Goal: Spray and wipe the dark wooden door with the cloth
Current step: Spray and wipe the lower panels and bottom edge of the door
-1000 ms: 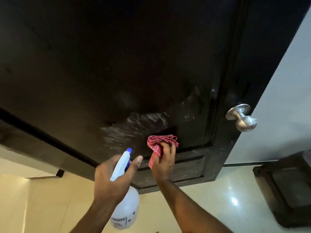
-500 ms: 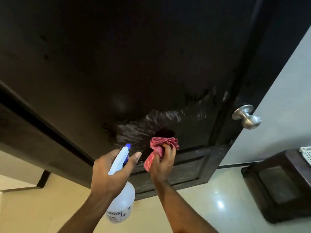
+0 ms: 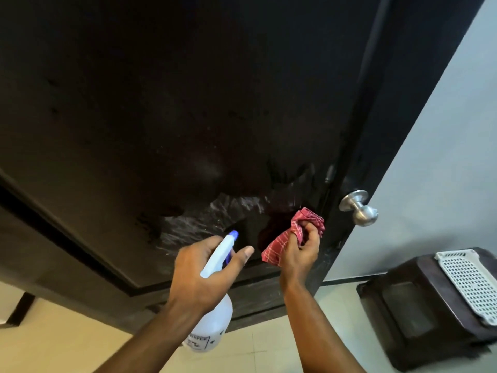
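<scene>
The dark wooden door [image 3: 188, 103] fills most of the view, with a wet, streaky patch [image 3: 204, 219] low on its panel. My left hand [image 3: 199, 273] grips a white spray bottle [image 3: 215, 313] with a blue nozzle tip pointing at the door. My right hand [image 3: 301, 251] holds a bunched red checked cloth [image 3: 293, 232] against the door's lower right part, close to the panel's right edge.
A silver round door knob [image 3: 359, 207] sticks out just right of the cloth. A pale wall [image 3: 443, 157] stands to the right. On the tiled floor [image 3: 67, 343] at lower right sits a dark stool [image 3: 419, 310] with a white perforated basket [image 3: 468, 281] on it.
My right hand has carried the cloth to the right across the door, toward the knob. The left hand with the bottle stays in place below the wet patch. The view has shifted slightly.
</scene>
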